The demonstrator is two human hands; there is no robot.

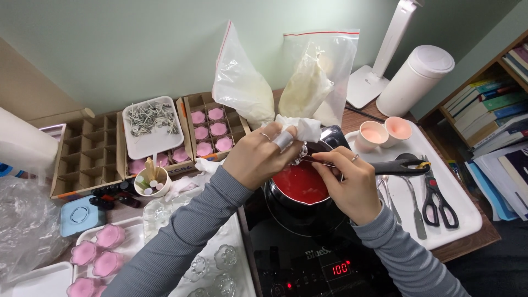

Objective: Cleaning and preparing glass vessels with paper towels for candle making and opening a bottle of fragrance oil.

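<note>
Small dark saucepan (300,199) sits on a black induction hob (308,247) at table centre, its black handle (399,166) running out to the right, long axis roughly horizontal, tip over the white tray (467,220). Pan holds glossy red liquid (300,183), surface smooth, about half full. Left hand (264,157) comes in from lower left, grey ribbed sleeve, knuckles up, fingers curled tight on a wad of white tissue (297,129) over the pan's far rim; a small clear glass piece (301,151) just below it, grip on that unclear. Right hand (349,184) comes from lower right, fingers pinched narrow on thin metal tweezers (319,160), which lie near horizontal with tips pointing left toward the glass piece, above the liquid. Scissors (440,198) lie on the tray, two pink-filled cups (385,132) behind.
</note>
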